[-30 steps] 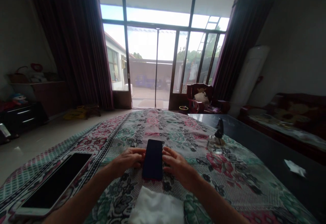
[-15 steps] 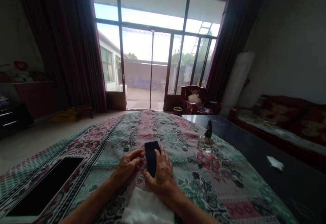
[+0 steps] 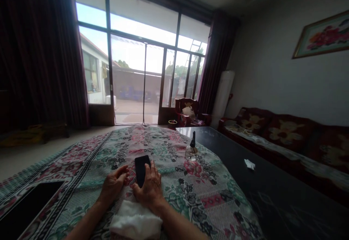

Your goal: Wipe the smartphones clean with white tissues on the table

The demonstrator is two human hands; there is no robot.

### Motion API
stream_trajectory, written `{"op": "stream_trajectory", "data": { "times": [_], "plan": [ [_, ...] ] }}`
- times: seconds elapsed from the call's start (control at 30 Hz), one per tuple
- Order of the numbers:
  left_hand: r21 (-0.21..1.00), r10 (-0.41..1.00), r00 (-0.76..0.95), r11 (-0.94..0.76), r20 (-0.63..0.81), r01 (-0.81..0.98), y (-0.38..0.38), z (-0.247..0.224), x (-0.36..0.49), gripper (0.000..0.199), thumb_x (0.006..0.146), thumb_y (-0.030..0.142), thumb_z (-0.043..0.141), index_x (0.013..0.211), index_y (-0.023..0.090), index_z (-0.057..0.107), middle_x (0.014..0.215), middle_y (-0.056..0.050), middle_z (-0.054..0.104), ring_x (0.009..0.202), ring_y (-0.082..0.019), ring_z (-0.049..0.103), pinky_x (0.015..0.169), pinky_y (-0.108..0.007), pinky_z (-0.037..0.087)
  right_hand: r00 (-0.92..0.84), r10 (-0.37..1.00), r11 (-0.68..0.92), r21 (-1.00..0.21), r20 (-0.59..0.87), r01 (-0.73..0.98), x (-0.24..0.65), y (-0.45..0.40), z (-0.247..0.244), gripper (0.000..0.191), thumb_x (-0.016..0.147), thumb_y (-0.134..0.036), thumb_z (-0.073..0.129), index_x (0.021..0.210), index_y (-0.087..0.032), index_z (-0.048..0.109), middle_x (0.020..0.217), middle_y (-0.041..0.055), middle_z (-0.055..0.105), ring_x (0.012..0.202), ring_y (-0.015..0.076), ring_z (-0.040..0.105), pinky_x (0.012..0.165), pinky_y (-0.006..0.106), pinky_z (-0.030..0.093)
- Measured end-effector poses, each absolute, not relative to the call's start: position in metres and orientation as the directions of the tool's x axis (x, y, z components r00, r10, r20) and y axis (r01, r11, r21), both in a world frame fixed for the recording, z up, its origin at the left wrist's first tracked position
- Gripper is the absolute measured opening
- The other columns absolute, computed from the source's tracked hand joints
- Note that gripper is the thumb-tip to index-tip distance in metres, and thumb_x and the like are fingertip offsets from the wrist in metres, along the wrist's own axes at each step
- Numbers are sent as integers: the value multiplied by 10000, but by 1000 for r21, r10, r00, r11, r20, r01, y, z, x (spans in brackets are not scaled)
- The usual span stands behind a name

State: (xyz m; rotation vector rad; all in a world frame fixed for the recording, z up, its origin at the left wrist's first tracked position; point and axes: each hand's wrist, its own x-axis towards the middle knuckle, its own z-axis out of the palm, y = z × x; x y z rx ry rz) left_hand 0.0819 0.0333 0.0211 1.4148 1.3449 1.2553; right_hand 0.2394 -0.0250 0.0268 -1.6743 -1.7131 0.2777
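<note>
A black phone [image 3: 141,168] lies on the flowered tablecloth [image 3: 174,172] in front of me. My right hand [image 3: 151,186] rests over the phone's right side, thumb near its lower left edge and fingertips on its upper right part. Just left of the phone is my left hand [image 3: 113,183], its fingers curled together; whether anything small is between them is hidden. A folded white cloth [image 3: 135,221] lies nearest me, between my forearms. Beyond my right hand stands a clear spray bottle [image 3: 191,151] with a black nozzle.
A tablet-like device [image 3: 29,209] with a black screen lies at the left. The dark tabletop [image 3: 231,152] on the right bears a crumpled white tissue [image 3: 249,164]. A long sofa [image 3: 286,134] stands along the right wall, and a chair [image 3: 188,111] near the glass doors.
The view has turned to the right and tilted up, bringing a framed picture into sight. Both hands keep nearly the same places around the phone.
</note>
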Motion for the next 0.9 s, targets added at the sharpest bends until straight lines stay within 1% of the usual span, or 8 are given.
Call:
{"op": "stream_trajectory", "data": {
  "times": [0.1, 0.17, 0.27, 0.4, 0.53, 0.67, 0.8, 0.9],
  "plan": [
    [954, 978, -143, -105, 149, 281, 33, 18, 77, 383, 670, 334, 549, 1007, 194, 665, 987, -45, 743, 934, -228, 690, 759, -269, 552, 113, 927, 136, -601, 358, 788, 240, -24, 25, 820, 672, -352, 648, 1406, -113, 372, 1515, 203, 266, 1383, 334, 272, 1102, 496, 227],
    [942, 973, -180, -82, 146, 324, 33, 17, 73, 396, 690, 336, 524, 1034, 191, 655, 987, -46, 745, 926, -228, 694, 762, -267, 545, 124, 919, 139, -600, 375, 787, 241, -24, 26, 777, 676, -329, 630, 1388, -128, 393, 1506, 189, 294, 1374, 316, 295, 1095, 480, 245],
    [925, 970, -196, -60, 143, 376, 35, 16, 71, 426, 688, 335, 525, 1062, 173, 650, 1004, -61, 743, 912, -230, 699, 774, -276, 538, 139, 911, 139, -607, 388, 782, 242, -25, 29, 738, 668, -321, 625, 1356, -147, 424, 1491, 177, 326, 1359, 302, 325, 1078, 461, 281],
    [901, 964, -198, -77, 176, 427, 36, 15, 72, 360, 676, 333, 552, 988, 206, 679, 978, -36, 755, 968, -232, 686, 843, -275, 515, 154, 914, 125, -620, 377, 774, 242, -26, 32, 736, 642, -304, 634, 1337, -162, 437, 1476, 171, 349, 1352, 305, 340, 1064, 467, 304],
    [885, 961, -194, -92, 199, 456, 35, 15, 72, 334, 686, 337, 541, 966, 226, 685, 953, -21, 762, 954, -235, 692, 841, -277, 516, 162, 910, 131, -634, 382, 762, 243, -24, 30, 742, 626, -288, 640, 1330, -160, 445, 1476, 173, 350, 1348, 316, 344, 1067, 476, 305],
    [874, 962, -174, -104, 210, 475, 36, 12, 69, 360, 693, 354, 532, 990, 218, 684, 954, -23, 763, 956, -241, 690, 842, -277, 510, 201, 890, 148, -675, 410, 722, 244, -22, 27, 742, 604, -266, 635, 1317, -156, 464, 1465, 165, 372, 1345, 299, 358, 1067, 430, 327],
    [866, 964, -157, -113, 214, 486, 37, 10, 68, 388, 700, 386, 530, 1012, 212, 683, 921, -20, 766, 922, -247, 696, 783, -276, 522, 262, 866, 171, -744, 426, 646, 248, -22, 30, 727, 576, -231, 618, 1289, -153, 500, 1453, 159, 397, 1324, 289, 398, 1067, 392, 347],
    [865, 964, -144, -128, 223, 485, 35, 10, 68, 388, 702, 396, 523, 1006, 218, 685, 905, -8, 766, 889, -238, 703, 759, -265, 527, 341, 827, 207, -807, 446, 553, 252, -23, 33, 657, 587, -221, 600, 1238, -148, 546, 1415, 153, 453, 1318, 281, 409, 1075, 377, 345]
  ]
}}
